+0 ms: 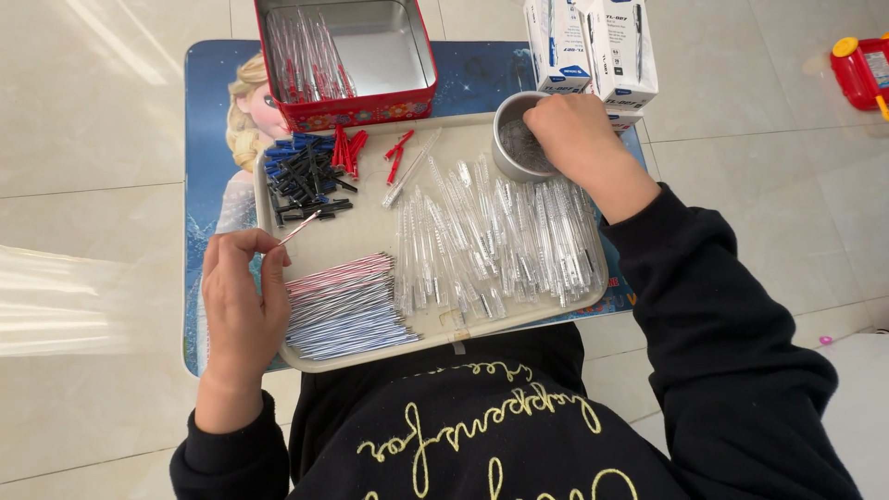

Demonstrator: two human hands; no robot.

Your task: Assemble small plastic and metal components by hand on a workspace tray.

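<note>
My left hand (243,294) pinches a thin red pen refill (298,228) at the left edge of a beige tray (370,227). Below it lies a pile of red, black and blue refills (344,308). My right hand (579,139) reaches into a small metal cup (512,139) at the tray's far right corner; what its fingers hold is hidden. Several clear pen barrels (495,243) fill the middle and right of the tray. Blue, black and red pen caps (310,171) lie at its far left.
A red tin (347,111) with assembled clear pens stands behind the tray. Two white pen boxes (593,42) stand at the back right. The tray rests on a small blue cartoon-printed table (208,120) over a tiled floor. A red toy (861,69) sits far right.
</note>
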